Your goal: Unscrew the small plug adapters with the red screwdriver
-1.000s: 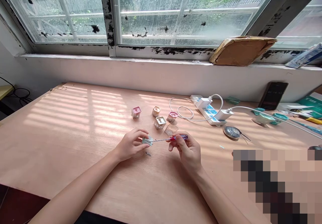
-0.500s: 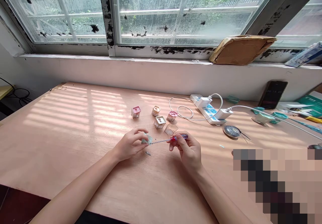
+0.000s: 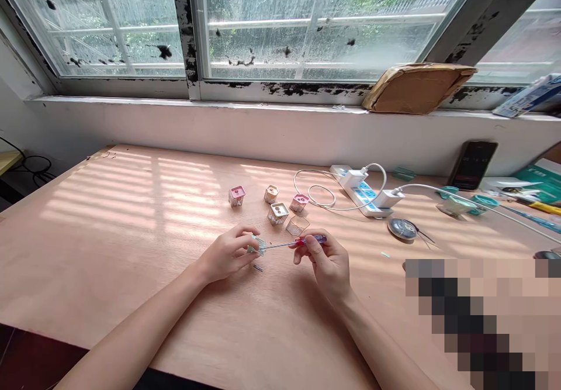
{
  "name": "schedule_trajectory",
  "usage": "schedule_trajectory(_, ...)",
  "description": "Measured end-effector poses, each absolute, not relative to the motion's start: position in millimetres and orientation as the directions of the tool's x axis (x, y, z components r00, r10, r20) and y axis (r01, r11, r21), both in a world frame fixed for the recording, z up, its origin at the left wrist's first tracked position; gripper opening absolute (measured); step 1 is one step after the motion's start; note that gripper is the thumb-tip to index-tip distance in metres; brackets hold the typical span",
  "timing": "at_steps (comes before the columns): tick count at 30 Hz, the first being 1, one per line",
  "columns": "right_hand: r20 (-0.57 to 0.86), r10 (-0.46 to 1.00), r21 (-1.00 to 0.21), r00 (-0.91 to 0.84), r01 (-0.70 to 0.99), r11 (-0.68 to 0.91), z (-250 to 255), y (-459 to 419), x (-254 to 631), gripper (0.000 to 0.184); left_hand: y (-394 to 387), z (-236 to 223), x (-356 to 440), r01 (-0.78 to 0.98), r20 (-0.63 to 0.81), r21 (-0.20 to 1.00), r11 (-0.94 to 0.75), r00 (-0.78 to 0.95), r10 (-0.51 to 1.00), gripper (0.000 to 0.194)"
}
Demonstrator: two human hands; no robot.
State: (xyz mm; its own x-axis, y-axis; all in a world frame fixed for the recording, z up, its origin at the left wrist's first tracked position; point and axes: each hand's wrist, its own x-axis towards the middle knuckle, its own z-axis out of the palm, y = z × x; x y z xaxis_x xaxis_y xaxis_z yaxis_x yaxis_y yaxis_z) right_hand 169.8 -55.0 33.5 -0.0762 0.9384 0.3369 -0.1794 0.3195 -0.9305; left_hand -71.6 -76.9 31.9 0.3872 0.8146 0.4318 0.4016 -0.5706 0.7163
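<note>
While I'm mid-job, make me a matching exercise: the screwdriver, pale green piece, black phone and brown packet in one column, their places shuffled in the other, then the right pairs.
Things
1. screwdriver
2. pale green piece
3. black phone
4. brown packet

Places
A. on the windowsill, against the window
B. in the fingers of the left hand
C. propped up at a tilt near the wall
D. held by its handle in the right hand

Right pairs: 1-D; 2-B; 3-C; 4-A

Single head-worn view, looking forward and down over table [image 3: 131, 249] toward window [image 3: 307, 27].
</note>
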Motion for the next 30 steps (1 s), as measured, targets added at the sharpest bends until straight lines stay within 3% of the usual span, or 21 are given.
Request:
schedule_trajectory(9, 0.352, 0.929, -0.933, -0.114, -0.117, 0.339, 37.5, -58.2, 167.5, 0.029, -78.6, 35.5, -70.9, 0.380, 0.372, 0.758, -0.530, 0.417, 0.829, 0.007)
schedule_trajectory(30, 0.365, 0.920, -0.927, -0.145, -0.154, 0.343, 36.3, -59.7, 169.9, 0.027, -77.2, 38.6, -70.7, 0.411, 0.417, 0.701, -0.582, 0.425, 0.803, 0.009)
